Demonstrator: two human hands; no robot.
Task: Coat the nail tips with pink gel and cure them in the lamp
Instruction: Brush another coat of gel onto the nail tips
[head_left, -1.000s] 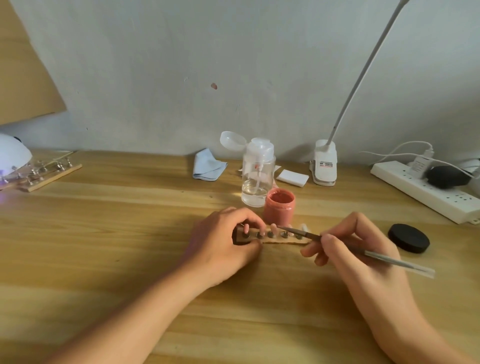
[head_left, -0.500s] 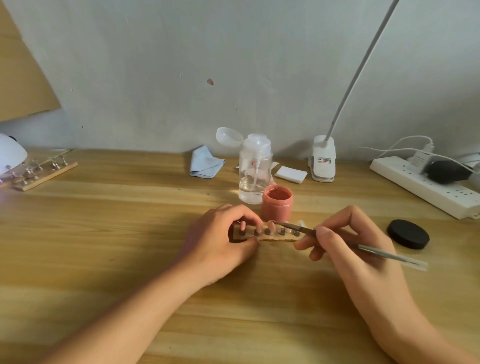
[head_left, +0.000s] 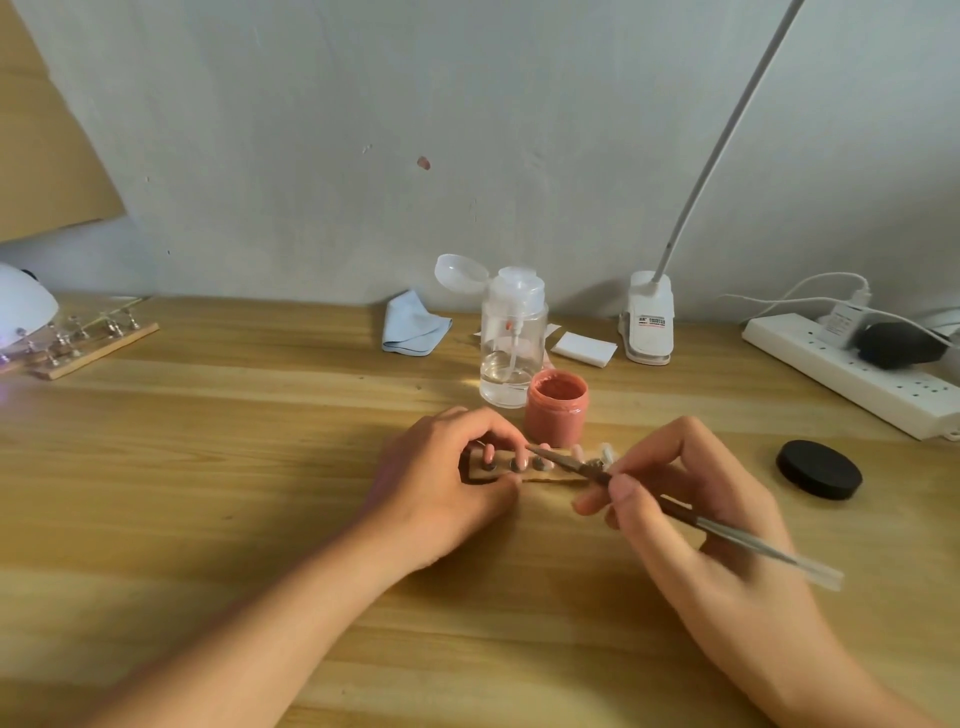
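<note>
A small wooden holder (head_left: 524, 470) with several nail tips on metal studs lies at the table's middle. My left hand (head_left: 441, 483) grips its left end between thumb and fingers. My right hand (head_left: 691, 499) pinches a thin gel brush (head_left: 727, 535), its bristle end resting on a nail tip near the holder's middle. An open jar of pink gel (head_left: 556, 408) stands just behind the holder. The white curing lamp (head_left: 21, 306) sits at the far left edge, with a second holder of nail tips (head_left: 88, 343) in front of it.
A clear pump bottle (head_left: 511, 338) with its cap flipped open stands behind the jar. A blue cloth (head_left: 413, 325), white pads (head_left: 582, 348), a clip lamp base (head_left: 649, 317), a power strip (head_left: 852, 374) and a black jar lid (head_left: 818, 469) lie along the back and right.
The brush tip has slid left along the holder, from the right-hand nail tips toward the middle ones. My left hand keeps its grip on the holder's left end.
</note>
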